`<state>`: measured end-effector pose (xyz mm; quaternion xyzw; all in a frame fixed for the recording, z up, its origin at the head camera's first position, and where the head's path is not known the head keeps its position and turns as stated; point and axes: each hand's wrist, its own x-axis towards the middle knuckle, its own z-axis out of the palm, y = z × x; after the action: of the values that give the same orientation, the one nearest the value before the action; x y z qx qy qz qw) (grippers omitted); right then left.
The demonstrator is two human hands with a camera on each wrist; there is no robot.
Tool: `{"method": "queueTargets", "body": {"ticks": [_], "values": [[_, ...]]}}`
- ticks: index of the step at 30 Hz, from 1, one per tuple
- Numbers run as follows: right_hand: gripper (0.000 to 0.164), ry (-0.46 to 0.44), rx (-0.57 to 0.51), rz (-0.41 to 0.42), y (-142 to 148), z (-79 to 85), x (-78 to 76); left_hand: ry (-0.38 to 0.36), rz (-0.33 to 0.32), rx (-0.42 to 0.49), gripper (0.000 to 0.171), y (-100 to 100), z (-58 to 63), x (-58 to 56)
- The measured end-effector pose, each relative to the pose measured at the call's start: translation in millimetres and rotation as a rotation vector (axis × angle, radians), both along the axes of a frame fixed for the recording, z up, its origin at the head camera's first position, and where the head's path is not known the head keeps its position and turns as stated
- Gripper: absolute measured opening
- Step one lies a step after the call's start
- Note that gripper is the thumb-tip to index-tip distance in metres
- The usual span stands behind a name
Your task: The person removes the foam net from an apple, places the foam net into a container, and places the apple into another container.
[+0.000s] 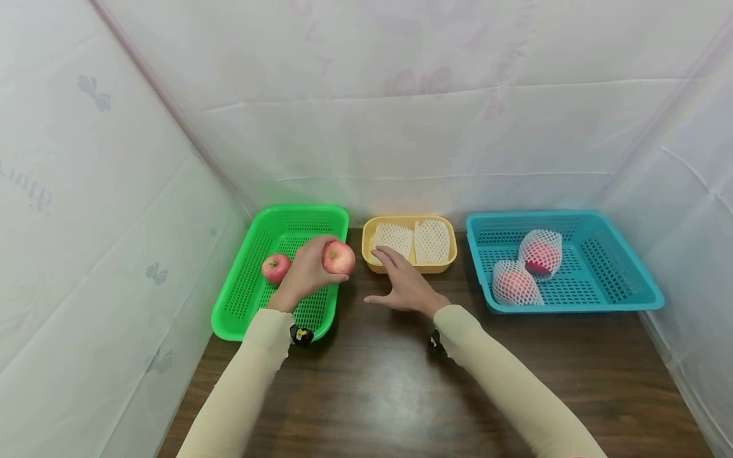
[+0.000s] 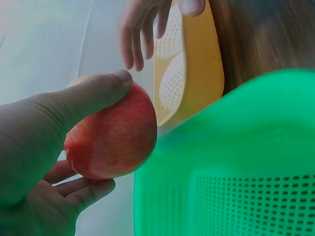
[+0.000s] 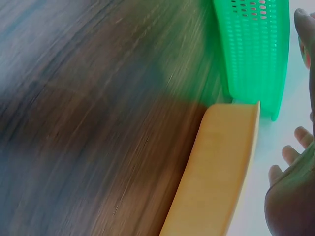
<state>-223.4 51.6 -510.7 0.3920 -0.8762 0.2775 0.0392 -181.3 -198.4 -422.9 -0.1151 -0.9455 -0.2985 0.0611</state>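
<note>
A red apple point(image 1: 339, 258) is gripped between the thumb and fingers of my left hand point(image 1: 306, 270), raised over the right side of the green basket point(image 1: 225, 305). The left wrist view shows the thumb lying on top of that fruit. A second apple point(image 1: 276, 269) lies in the basket, left of the hand. My right hand point(image 1: 405, 284) holds nothing; its fingers are spread, with the thumb apart, at the front of the yellow tray point(image 1: 438, 269). Two white foam nets lie in that tray, a left net point(image 1: 395, 238) and a right net point(image 1: 432, 242).
On the right stands a blue basket point(image 1: 572, 308) holding two apples in foam nets, a front one point(image 1: 515, 284) and a rear one point(image 1: 541, 251). The containers stand along a white sheet wall point(image 1: 401, 146) on a dark wooden table point(image 1: 366, 381).
</note>
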Motion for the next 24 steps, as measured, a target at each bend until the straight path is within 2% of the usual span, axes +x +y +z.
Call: {"method": "queueTargets", "body": {"ticks": [10,18,21,24], "values": [[0.109,0.013,-0.004,0.022,-16.5,6.7,3.2,-0.012,0.078,0.009,0.083,-22.0,4.3,-0.7],[0.108,0.004,0.025,0.043,-28.3,11.4,4.8,-0.046,0.147,-0.044,0.083,-38.5,2.3,-0.4],[0.108,-0.012,0.039,0.040,-33.4,12.3,5.5,-0.038,0.161,-0.049,0.082,-43.6,0.3,-0.8],[0.108,-0.021,0.048,0.044,-37.4,13.4,6.6,-0.018,0.143,-0.030,0.081,-48.2,-2.2,-2.0]]}}
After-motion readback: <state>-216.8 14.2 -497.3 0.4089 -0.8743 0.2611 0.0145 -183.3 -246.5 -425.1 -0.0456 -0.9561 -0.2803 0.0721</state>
